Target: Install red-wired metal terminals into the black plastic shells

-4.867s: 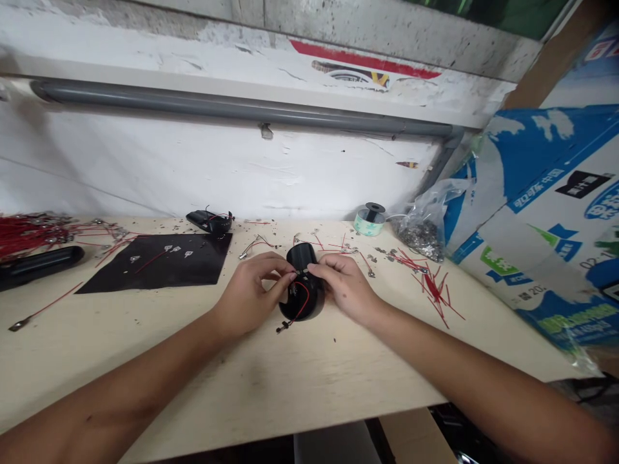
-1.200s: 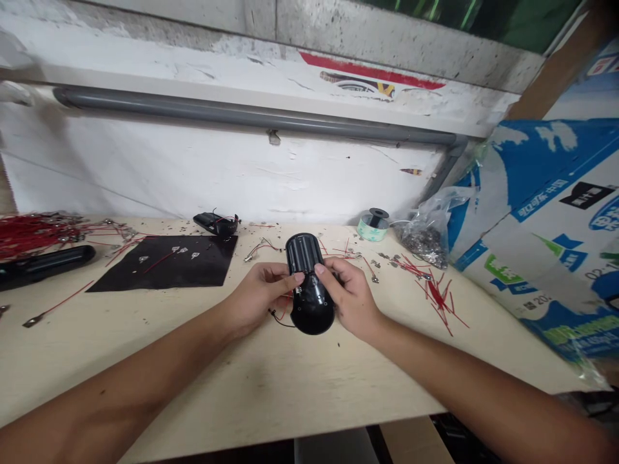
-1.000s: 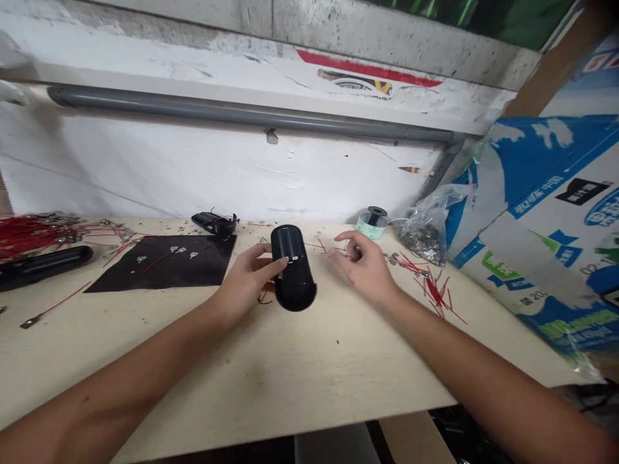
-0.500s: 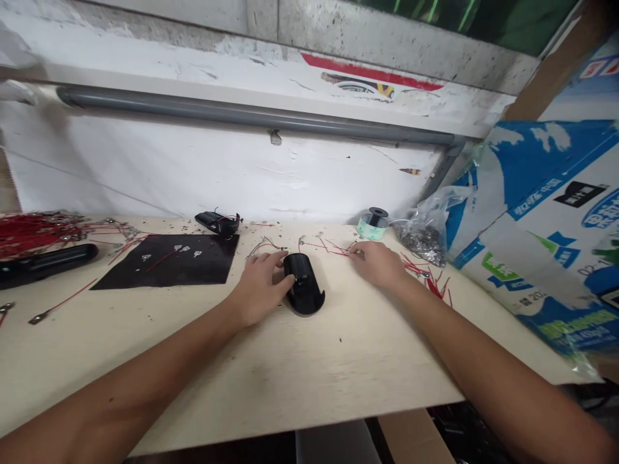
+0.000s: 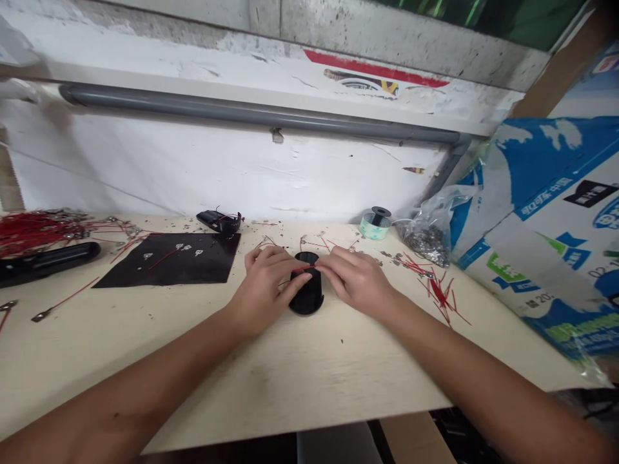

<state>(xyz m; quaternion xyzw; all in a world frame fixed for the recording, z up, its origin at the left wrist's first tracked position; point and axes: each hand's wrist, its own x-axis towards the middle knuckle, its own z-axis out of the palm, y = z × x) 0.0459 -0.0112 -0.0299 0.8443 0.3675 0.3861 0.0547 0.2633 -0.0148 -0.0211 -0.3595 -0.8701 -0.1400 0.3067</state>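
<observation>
A black oval plastic housing (image 5: 306,298) lies on the pale wooden table (image 5: 290,380), a little beyond its middle. My left hand (image 5: 264,285) rests on the housing's left side, its fingers curled against it. From the right, my right hand (image 5: 355,278) meets it over the housing's top. Between the fingertips of both hands runs a thin red wire (image 5: 304,268), pinched just above the housing. Most of the housing's top is hidden by my fingers.
A black mat (image 5: 171,259) with small metal terminals lies to the left, a second black housing (image 5: 220,221) behind it. Red wires (image 5: 33,227) pile at far left, more (image 5: 438,290) at right. A solder spool (image 5: 374,224), a bag of metal parts (image 5: 425,235) and a blue-printed box (image 5: 546,219) stand right.
The housing was turned over and laid on the table. My right hand let go, reached right to the loose wires, and came back with a red wire to the housing.
</observation>
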